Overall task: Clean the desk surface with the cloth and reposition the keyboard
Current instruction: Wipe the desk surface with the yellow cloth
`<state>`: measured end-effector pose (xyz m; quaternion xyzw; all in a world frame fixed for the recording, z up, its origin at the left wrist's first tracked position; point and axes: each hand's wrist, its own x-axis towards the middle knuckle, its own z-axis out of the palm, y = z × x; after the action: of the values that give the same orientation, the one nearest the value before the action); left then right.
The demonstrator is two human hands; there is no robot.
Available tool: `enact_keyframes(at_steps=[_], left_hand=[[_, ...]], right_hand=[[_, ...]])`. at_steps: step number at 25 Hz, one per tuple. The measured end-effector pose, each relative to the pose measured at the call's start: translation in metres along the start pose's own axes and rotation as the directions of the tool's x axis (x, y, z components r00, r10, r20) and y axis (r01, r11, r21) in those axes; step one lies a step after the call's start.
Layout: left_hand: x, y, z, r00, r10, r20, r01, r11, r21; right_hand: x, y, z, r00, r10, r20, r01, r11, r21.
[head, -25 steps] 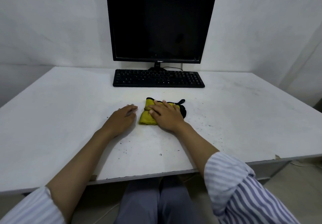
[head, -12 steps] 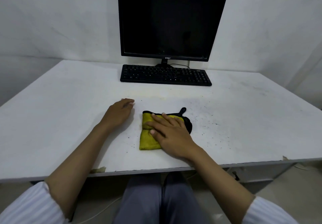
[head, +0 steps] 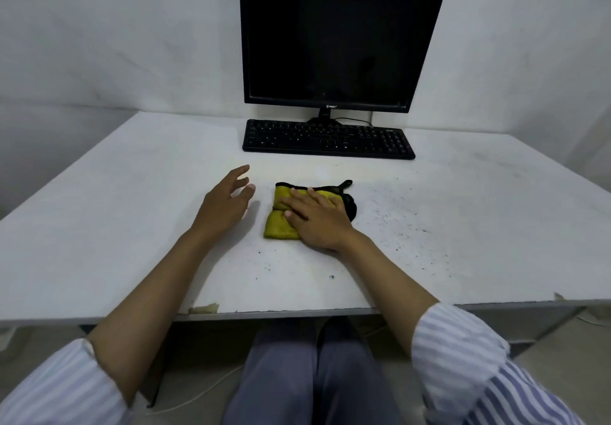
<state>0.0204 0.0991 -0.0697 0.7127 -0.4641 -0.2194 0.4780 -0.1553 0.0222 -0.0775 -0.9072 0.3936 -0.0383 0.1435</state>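
A: Yellow cloth (head: 281, 223), folded, lies mid-table under the right hand (head: 317, 219). Why flat like that?

B: The fingers (head: 299, 198) are spread on top, pressing rather than clamping, probably to drag it over the dark specks (head: 406, 226).

A: And the left hand (head: 224, 203)?

B: It hovers beside the cloth, fingers apart, empty. The keyboard (head: 327, 140) sits back under the monitor (head: 340, 37), likely clearing the table (head: 99, 226).
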Motion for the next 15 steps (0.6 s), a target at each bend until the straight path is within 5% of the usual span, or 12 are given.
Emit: enact_keyframes(at_steps=[5, 15], left_hand=[[-0.003, -0.009, -0.009, 1.0, 0.015, -0.01, -0.014, 0.995, 0.1], [-0.009, -0.014, -0.002, 0.995, 0.068, -0.067, -0.056, 0.984, 0.172]], right_hand=[[-0.052, -0.029, 0.016, 0.99, -0.13, -0.051, 0.132, 0.99, 0.041], [0.045, -0.039, 0.016, 0.999, -0.019, -0.05, 0.021, 0.999, 0.031]])
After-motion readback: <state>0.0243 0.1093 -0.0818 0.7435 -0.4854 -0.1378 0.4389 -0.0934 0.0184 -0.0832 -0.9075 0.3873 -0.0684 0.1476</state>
